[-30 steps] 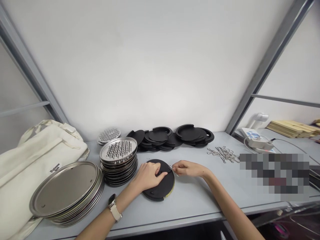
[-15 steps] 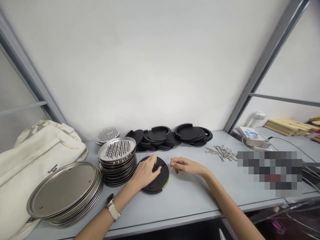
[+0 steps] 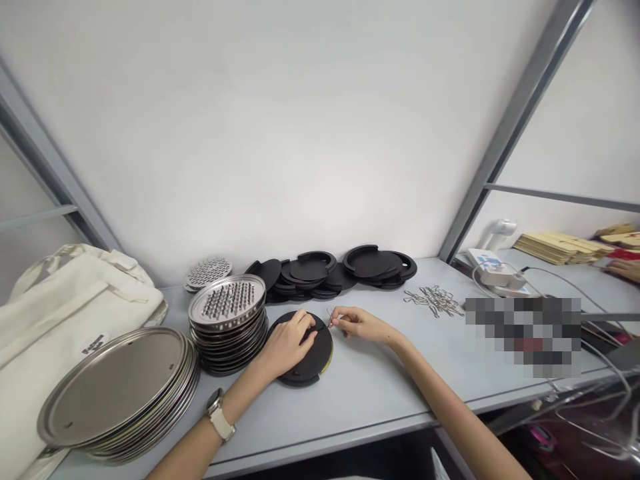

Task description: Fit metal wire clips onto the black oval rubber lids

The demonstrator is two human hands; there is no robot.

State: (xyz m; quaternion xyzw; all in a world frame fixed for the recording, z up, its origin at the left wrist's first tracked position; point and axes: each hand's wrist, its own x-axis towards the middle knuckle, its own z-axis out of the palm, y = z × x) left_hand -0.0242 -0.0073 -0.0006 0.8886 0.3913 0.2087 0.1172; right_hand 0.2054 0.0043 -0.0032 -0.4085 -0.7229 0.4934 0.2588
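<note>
In front of me on the table lies a black round disc (image 3: 310, 365) with a yellow line along its right edge. My left hand (image 3: 289, 343), a watch on its wrist, rests on top with curled fingers holding the disc down. Just off the right edge of that disc, my right hand (image 3: 357, 323) pinches a thin metal wire clip (image 3: 329, 317); the clip is mostly hidden by the fingertips. Farther right lies a loose heap of similar wire clips (image 3: 434, 301).
At left stand a stack of oval metal trays (image 3: 115, 387), a stack of round grater plates (image 3: 227, 303) and a cream bag (image 3: 75, 300). More black discs (image 3: 310, 270) lie along the wall. To the right are a white device (image 3: 493, 267), cables and wooden boards (image 3: 550, 247).
My right hand has brought the wire clip in against the disc's right edge. The fingers of my left hand have shifted slightly on the disc. The whole view has moved a little.
</note>
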